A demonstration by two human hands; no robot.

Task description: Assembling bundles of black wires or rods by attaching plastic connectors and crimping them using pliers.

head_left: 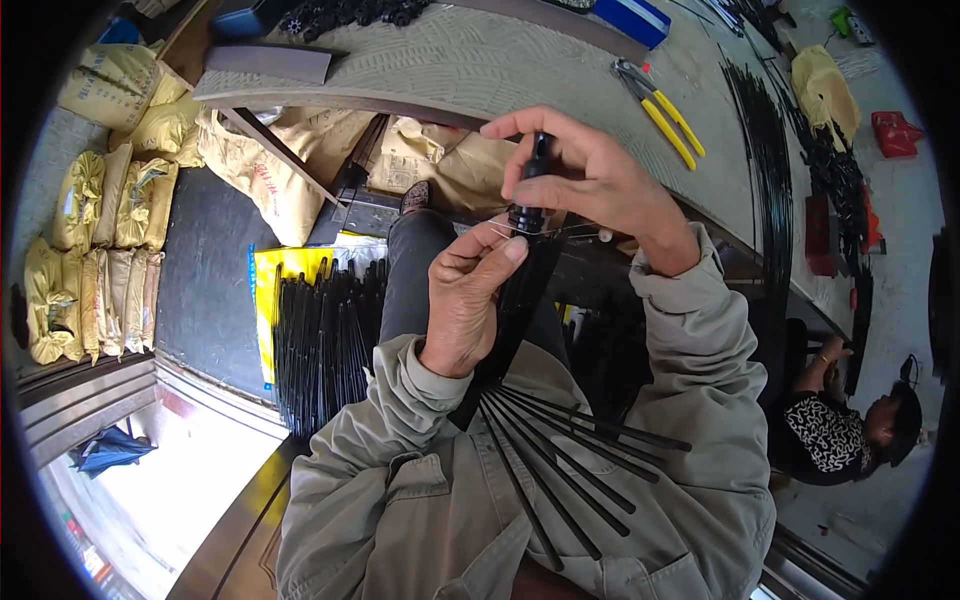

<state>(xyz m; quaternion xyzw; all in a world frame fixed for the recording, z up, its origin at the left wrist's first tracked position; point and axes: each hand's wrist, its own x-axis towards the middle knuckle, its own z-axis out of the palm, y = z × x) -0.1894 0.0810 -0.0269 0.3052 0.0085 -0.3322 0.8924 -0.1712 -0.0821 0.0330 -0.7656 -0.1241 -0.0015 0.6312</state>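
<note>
One part-hidden black fitting (541,165) is gripped by the right hand (590,185); the left hand (465,295) pinches closed, contents unclear.

I could steer freely over the tabletop (480,60) left of the yellow-handled pliers (666,131), but the fanned black rods (520,416) barred my path across the jacket (420,515) and bundled black rods (320,350) blocked space beside the left leg (408,265).
</note>
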